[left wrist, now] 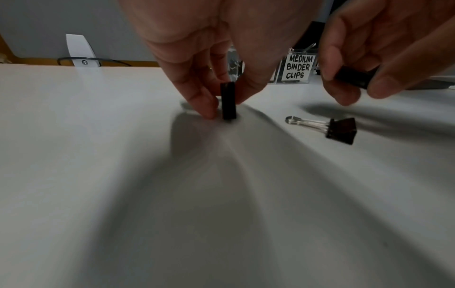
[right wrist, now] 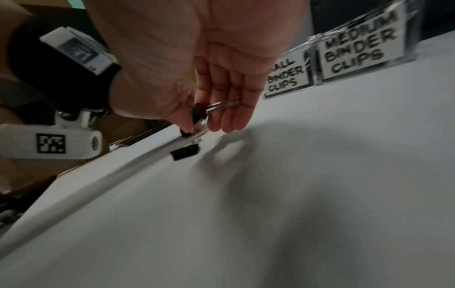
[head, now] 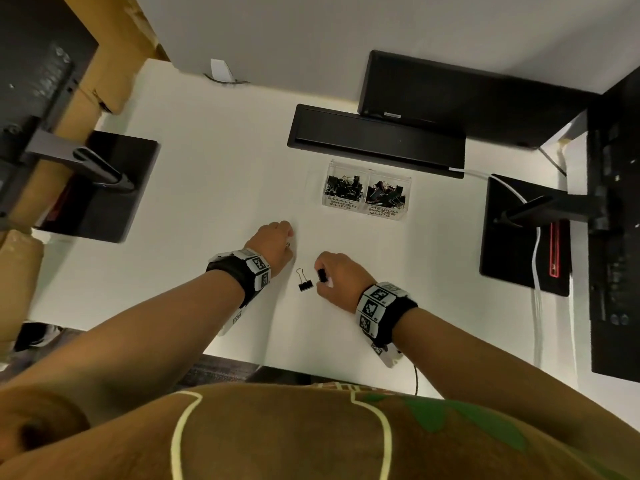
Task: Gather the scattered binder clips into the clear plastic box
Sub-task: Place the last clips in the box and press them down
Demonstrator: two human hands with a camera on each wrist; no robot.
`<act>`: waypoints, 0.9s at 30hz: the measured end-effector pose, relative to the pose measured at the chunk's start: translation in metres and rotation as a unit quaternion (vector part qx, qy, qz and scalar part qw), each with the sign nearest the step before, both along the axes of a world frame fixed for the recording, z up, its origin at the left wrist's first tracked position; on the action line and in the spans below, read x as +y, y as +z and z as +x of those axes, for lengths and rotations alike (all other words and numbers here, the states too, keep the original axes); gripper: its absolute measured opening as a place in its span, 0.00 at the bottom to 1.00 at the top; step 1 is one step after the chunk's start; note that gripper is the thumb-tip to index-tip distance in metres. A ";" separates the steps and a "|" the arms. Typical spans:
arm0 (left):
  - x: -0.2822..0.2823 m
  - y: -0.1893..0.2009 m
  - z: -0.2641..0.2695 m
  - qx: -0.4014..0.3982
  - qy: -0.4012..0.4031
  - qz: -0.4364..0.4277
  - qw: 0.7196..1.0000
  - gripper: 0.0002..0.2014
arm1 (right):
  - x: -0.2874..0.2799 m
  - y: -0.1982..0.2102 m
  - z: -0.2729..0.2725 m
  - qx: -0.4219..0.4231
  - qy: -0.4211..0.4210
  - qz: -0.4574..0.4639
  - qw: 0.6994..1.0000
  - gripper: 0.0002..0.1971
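Observation:
The clear plastic box (head: pixel 367 194) stands at the back of the white desk, with two compartments labelled small and medium binder clips (right wrist: pixel 359 46), both holding several black clips. My left hand (left wrist: pixel 226 109) pinches a small black clip (left wrist: pixel 228 103) that stands on the desk; in the head view the hand (head: pixel 289 237) hides that clip. My right hand (head: pixel 320 277) grips another black clip (head: pixel 322 274), whose silver handles (right wrist: pixel 221 106) show in the right wrist view. A loose black clip (head: pixel 304 280) lies flat between the two hands, touching neither.
Black monitor bases sit at the left (head: pixel 97 185) and right (head: pixel 523 233). A black cable slot (head: pixel 377 140) runs behind the box, and a white cable (head: pixel 536 271) hangs over the right base. Cardboard boxes (head: pixel 104 74) stand at the far left. The desk's front edge is close to my body.

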State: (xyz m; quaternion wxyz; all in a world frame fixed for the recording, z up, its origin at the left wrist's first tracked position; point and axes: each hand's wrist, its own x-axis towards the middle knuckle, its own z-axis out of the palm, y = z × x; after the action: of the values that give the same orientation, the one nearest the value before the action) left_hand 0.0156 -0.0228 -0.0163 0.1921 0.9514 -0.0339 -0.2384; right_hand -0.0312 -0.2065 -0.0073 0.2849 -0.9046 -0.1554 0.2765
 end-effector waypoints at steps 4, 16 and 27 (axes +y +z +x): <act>-0.001 0.001 -0.001 0.007 0.010 -0.022 1.000 0.16 | 0.024 -0.008 -0.009 -0.004 0.077 -0.020 0.997 0.18; -0.053 0.035 0.034 -0.072 0.062 -0.190 0.977 0.13 | -0.015 -0.019 -0.011 -0.017 -0.022 0.009 1.000 0.13; -0.137 0.067 0.100 -0.125 0.016 -0.216 0.968 0.10 | -0.104 0.041 0.047 -0.099 -0.339 0.140 0.925 0.11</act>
State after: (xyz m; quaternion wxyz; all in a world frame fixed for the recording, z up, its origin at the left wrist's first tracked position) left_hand 0.1155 -0.1599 0.0509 0.3915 0.9098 -0.0930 -0.1018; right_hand 0.0155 -0.3105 0.0339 0.4686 -0.8769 0.0962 0.0473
